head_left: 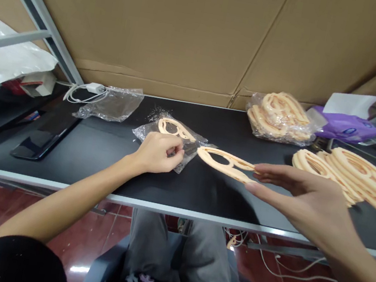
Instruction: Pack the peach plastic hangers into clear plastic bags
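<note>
Between the thumb and fingers of my right hand (304,199) is a pale carved wooden ornament (229,167), curved, with an oval opening at its far end. Its tip points left, close to a clear plastic bag (188,153). My left hand (162,153) is closed at that bag, with its fingers curled on the near edge. Another pale ornament (175,128) lies in or on the bag, partly hidden behind my left hand. To the right, several matching ornaments (348,175) lie stacked on the black table (151,185).
A wrapped bundle of ornaments (280,118) and a purple tissue pack (347,125) stand at the back right. On the left are a flat clear bag (117,102), a white charger cable (86,92) and a dark phone (42,138). Cardboard (164,26) walls the back.
</note>
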`<move>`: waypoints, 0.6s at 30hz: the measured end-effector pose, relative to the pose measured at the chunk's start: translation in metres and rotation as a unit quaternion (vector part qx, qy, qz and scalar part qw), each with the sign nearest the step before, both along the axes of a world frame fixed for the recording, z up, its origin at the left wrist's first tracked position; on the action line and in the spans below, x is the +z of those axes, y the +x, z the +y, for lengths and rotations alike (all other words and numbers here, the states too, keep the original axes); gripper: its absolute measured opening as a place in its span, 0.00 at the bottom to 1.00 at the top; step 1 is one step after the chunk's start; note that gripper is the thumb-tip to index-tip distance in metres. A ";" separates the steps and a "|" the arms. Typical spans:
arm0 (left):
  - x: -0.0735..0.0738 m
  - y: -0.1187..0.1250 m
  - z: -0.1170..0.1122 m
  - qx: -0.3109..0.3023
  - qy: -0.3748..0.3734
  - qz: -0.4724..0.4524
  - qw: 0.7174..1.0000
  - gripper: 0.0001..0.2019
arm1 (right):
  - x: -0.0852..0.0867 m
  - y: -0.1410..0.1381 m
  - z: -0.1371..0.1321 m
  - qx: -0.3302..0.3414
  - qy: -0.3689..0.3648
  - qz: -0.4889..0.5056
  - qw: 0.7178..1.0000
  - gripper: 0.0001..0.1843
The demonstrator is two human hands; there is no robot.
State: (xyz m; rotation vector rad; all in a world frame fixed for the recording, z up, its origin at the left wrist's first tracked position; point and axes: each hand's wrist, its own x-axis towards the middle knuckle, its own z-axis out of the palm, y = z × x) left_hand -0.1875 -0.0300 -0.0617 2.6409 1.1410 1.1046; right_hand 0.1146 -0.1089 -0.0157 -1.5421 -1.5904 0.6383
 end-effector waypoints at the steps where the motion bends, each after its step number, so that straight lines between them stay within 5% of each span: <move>1: 0.000 0.000 0.000 -0.007 0.010 -0.005 1.000 0.10 | -0.001 -0.008 0.004 0.011 0.008 -0.009 1.000 0.24; 12: 0.000 0.005 -0.003 -0.040 0.065 -0.019 0.997 0.13 | -0.037 -0.089 0.061 0.083 0.172 -0.159 0.969 0.14; 18: 0.001 0.005 -0.004 -0.016 0.055 -0.017 0.998 0.11 | -0.051 -0.095 0.068 0.105 0.203 -0.217 0.949 0.13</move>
